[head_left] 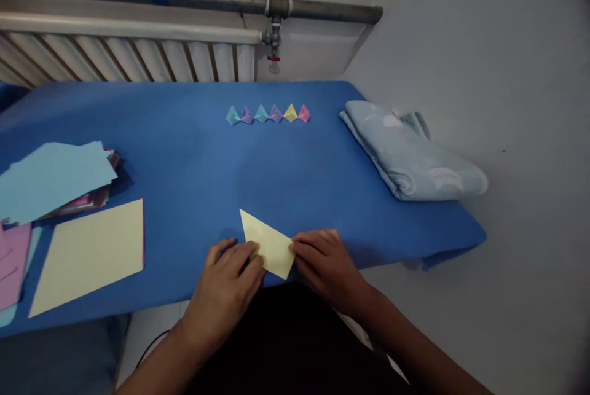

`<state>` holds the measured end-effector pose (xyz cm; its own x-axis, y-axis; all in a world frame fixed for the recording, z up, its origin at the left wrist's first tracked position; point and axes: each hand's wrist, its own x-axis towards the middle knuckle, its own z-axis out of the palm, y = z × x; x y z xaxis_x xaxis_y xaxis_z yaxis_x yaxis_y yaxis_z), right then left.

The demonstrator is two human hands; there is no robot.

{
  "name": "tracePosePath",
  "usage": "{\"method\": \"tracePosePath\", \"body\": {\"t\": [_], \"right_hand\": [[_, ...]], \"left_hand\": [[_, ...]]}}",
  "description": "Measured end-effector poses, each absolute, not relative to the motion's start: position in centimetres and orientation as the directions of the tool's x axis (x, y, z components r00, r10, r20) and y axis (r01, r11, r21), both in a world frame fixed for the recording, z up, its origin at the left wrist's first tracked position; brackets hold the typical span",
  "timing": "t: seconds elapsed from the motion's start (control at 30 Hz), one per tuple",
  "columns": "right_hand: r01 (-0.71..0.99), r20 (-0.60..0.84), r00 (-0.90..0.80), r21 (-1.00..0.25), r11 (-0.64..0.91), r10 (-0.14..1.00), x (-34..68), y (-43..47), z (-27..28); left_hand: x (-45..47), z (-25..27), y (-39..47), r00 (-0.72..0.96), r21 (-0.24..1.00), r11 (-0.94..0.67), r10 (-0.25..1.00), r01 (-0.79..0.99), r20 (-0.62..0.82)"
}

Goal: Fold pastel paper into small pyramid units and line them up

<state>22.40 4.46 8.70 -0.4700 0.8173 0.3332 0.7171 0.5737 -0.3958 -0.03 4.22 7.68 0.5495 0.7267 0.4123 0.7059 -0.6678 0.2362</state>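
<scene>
The left hand's [230, 275] fingers are loosely curled and a little spread, tips resting on the near left edge of the folded yellow paper [273, 249] — whether they grip it or only press, I cannot tell. The right hand's [329, 266] fingers are bunched nearly together, closed on its right corner, with the thumb hard to make out. The paper lies at the near edge of the blue desk [193, 161], long axis slanting from far left to near right, its sharpest corner pointing away and leftward; fingers hide parts of both ends. Leftward lies a larger yellow sheet [94, 257], near a blue paper stack [55, 177] cut off by the frame. Beyond, six small folded pieces [262, 114] form a row — their finer folds too small to read
</scene>
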Motion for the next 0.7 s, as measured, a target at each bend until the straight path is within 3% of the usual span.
{"method": "tracePosePath", "body": {"t": [0.3,0.7], "right_hand": [[0.72,0.276,-0.377,-0.513,0.467,0.884,22.5,5.2,8.4],[0.697,0.183,-0.323,-0.618,0.365,0.928,22.9,5.9,8.5]], "left_hand": [[0.7,7.3,4.0,0.5,0.212,-0.63,0.743,0.747,0.446],[1.3,8.2,4.3,0.397,0.375,-0.504,0.857,0.778,0.328]]}}
